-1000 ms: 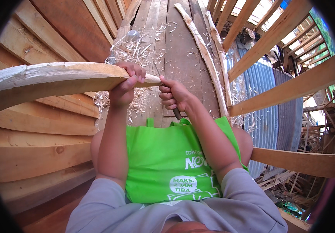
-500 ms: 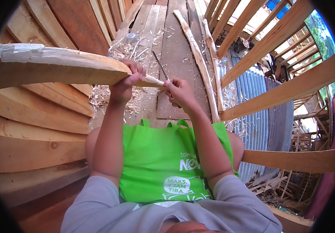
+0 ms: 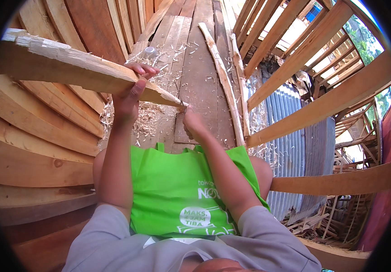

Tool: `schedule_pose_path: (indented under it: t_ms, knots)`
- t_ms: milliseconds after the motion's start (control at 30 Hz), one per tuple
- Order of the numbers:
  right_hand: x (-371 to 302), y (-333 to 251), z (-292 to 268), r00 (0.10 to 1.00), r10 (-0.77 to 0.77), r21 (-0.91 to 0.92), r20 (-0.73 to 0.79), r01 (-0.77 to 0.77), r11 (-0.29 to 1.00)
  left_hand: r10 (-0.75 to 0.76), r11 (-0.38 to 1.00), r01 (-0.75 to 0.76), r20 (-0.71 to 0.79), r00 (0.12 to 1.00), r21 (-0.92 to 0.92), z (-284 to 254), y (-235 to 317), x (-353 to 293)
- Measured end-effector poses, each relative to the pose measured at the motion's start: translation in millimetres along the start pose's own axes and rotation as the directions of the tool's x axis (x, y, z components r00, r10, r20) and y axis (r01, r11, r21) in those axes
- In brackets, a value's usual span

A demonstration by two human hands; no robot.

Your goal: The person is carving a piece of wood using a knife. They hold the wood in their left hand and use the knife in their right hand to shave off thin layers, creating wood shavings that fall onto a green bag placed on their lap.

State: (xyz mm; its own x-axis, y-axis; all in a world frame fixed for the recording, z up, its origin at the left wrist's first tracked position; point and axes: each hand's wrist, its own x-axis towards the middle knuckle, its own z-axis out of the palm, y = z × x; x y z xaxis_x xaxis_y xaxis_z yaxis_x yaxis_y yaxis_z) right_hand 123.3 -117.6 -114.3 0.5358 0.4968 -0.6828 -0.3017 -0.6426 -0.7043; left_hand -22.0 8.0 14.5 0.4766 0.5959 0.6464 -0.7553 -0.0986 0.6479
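A long pale wooden board (image 3: pixel 73 63) slants in from the upper left and narrows to a whittled tip near the middle. My left hand (image 3: pixel 129 97) is closed round it, thumb on the near side and fingers over the far edge. My right hand (image 3: pixel 194 122) is a closed fist right at the thin tip. The knife it held half a second ago is almost wholly hidden now; only a small dark sliver shows by the tip. A green cloth bag (image 3: pixel 168 181) covers my lap under both forearms.
Wood shavings (image 3: pixel 146 120) litter the plank floor (image 3: pixel 195 81), where a clear plastic cup (image 3: pixel 150 52) stands. Two peeled poles (image 3: pixel 220 68) lie ahead. Boards (image 3: pixel 36 145) stack up at left. A slatted wooden railing (image 3: pixel 327 102) is at right, corrugated metal sheets (image 3: pixel 290 145) beyond it.
My right hand has drawn back and turned, so the blade that pointed up and away no longer shows. The board has tilted, its tip lower, and my left hand has shifted slightly left.
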Motion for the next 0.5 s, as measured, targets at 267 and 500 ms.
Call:
schedule_pose_path:
  t_ms: [267, 500]
  knots:
    - [13.8, -5.5, 26.0, 0.775, -0.602, -0.254, -0.194, 0.553, 0.794, 0.026, 0.991, -0.070, -0.360, 0.933, -0.111, 11.8, -18.8, 5.4]
    - [52.8, 29.4, 0.9, 0.828, -0.507, -0.403, -0.239, 0.390, 0.828, -0.027, 0.999, 0.016, -0.354, 0.935, -0.036, 21.5, -13.4, 6.0]
